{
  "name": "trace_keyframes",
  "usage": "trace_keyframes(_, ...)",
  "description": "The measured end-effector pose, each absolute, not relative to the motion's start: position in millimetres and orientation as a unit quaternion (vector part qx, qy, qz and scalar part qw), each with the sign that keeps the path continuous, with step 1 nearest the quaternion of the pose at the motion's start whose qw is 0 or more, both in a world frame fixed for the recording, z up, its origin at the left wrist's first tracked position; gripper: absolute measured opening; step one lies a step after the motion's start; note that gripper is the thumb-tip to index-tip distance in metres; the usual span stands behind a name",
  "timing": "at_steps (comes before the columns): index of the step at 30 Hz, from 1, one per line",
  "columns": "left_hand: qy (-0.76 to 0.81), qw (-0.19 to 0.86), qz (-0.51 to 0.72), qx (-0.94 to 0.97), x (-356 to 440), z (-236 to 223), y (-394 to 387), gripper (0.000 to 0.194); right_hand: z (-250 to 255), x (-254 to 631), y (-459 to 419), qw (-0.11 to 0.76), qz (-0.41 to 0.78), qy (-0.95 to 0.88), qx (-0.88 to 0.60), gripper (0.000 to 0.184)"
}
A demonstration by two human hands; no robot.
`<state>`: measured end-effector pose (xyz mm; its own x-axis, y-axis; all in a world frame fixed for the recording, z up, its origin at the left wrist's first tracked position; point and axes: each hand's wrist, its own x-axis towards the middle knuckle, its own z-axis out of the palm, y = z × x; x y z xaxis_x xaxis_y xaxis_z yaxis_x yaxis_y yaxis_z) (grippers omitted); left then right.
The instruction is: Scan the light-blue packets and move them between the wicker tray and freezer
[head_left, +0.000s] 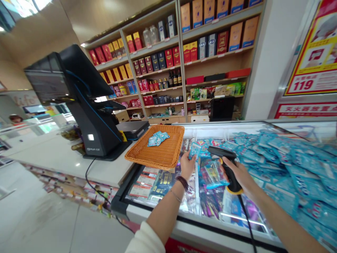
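My left hand is closed on a small blue packet above the glass top of the freezer. Just right of it, my right hand grips a black and yellow barcode scanner, whose head points left toward the packet. A cable hangs down from the scanner's handle. Left of my hands, an orange wicker basket holds several similar blue packets. A large heap of blue packets covers the glass on the right.
A black checkout terminal stands on the white counter at left, a dark flat device beside it. Shelves with boxes and bottles line the back wall. Another person is far left.
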<state>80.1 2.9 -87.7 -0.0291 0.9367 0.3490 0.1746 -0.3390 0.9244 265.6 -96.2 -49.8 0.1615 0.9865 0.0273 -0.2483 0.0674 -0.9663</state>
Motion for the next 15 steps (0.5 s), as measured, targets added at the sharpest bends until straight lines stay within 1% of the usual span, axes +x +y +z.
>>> trace_keyframes(3, 0.475, 0.353, 0.545, 0.594, 80.7, -83.0, -0.3, 0.026, -48.1, 278.9, -96.4, 0.635, 0.494, -0.38, -0.456, 0.057)
trace_keyframes(7, 0.441, 0.452, 0.558, 0.538, 87.3, -79.8, 1.4, 0.042, -33.7, 319.8, -108.2, 0.662, 0.451, -0.349, -0.486, 0.042)
trace_keyframes(10, 0.418, 0.515, 0.532, 0.527, 104.9, -79.1, 4.3, 0.053, -17.7, 362.2, -125.4, 0.682, 0.413, -0.314, -0.516, 0.034)
trace_keyframes(12, 0.403, 0.542, 0.513, 0.53, 125.1, -77.4, 3.2, 0.054, -7.2, 391.6, -139.4, 0.698, 0.39, -0.293, -0.525, 0.032)
trace_keyframes(15, 0.381, 0.555, 0.507, 0.538, 166.8, -71.6, -0.7, 0.05, 4.6, 432.0, -161.6, 0.72, 0.349, -0.267, -0.537, 0.031)
